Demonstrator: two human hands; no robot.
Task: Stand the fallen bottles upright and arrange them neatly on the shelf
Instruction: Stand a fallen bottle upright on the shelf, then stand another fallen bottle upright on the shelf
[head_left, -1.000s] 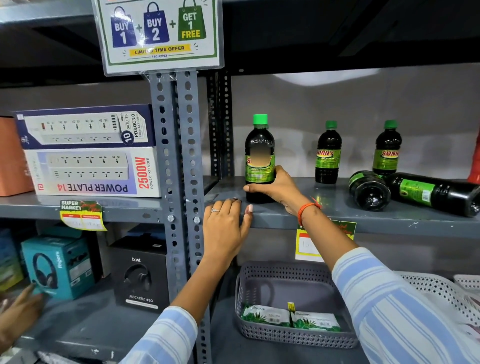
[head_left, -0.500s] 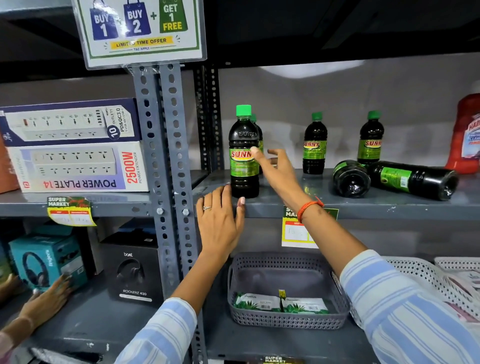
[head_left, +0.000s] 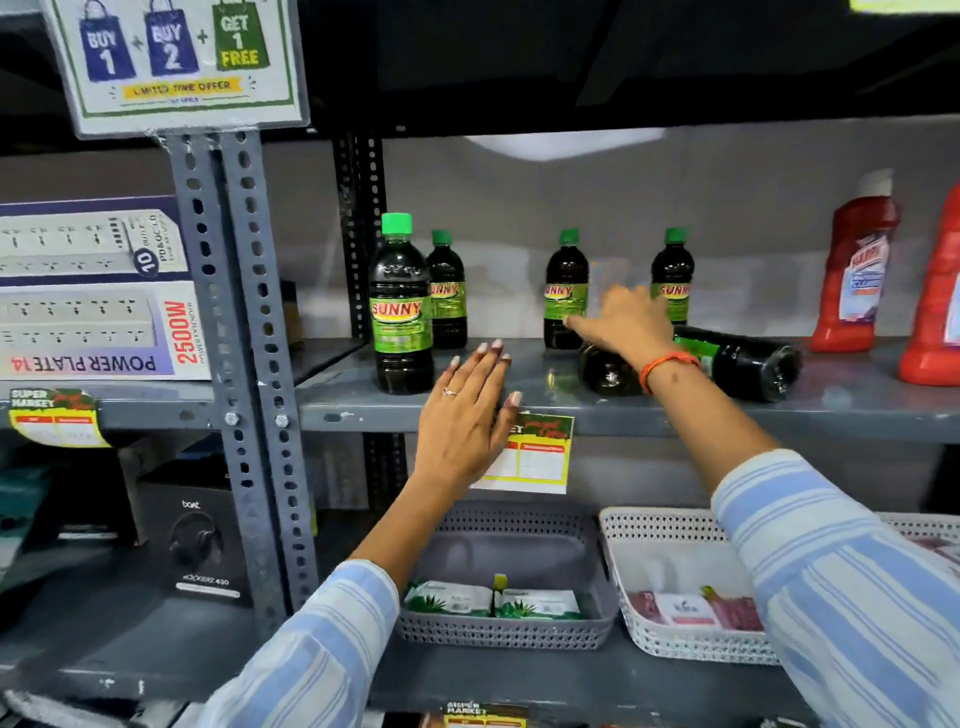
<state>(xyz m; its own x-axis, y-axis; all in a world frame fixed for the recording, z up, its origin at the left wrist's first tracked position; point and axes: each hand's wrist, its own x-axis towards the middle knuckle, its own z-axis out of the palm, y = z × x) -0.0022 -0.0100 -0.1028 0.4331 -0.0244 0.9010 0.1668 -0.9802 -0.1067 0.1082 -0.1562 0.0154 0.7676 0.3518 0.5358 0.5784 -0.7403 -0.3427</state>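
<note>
Shelf: a grey metal shelf (head_left: 363, 387) carries six dark bottles with green caps and "SUNNY" labels.
Upright bottles: the front bottle (head_left: 401, 306) stands near the left end, a second bottle (head_left: 447, 291) just behind it to its right; a third bottle (head_left: 565, 291) and a fourth bottle (head_left: 672, 273) stand further back, well apart from each other.
Fallen bottles: one lying bottle (head_left: 605, 371) points its base toward the camera; another lying bottle (head_left: 748, 364) stretches to the right, just beside it.
Right hand: the right hand (head_left: 626, 325) reaches over the fallen bottles, fingers spread and gripping nothing, and hides the top of the near one and part of the fourth bottle's label.
Left hand: the left hand (head_left: 467, 415) is flat with fingers extended close together, held before the shelf's front edge, empty, covering part of a price tag (head_left: 537, 454).
Right end: two red bottles (head_left: 857, 270) stand beyond the fallen pair.
Left bay: past the perforated upright (head_left: 228, 332) lie stacked power-strip boxes (head_left: 93, 291).
Below: a grey basket (head_left: 506, 631) and a white basket (head_left: 670, 535) hold packets; a headphone box (head_left: 192, 545) sits to the left.
Above: a "BUY 1 + BUY 2 + GET 1 FREE" sign (head_left: 176, 62).
</note>
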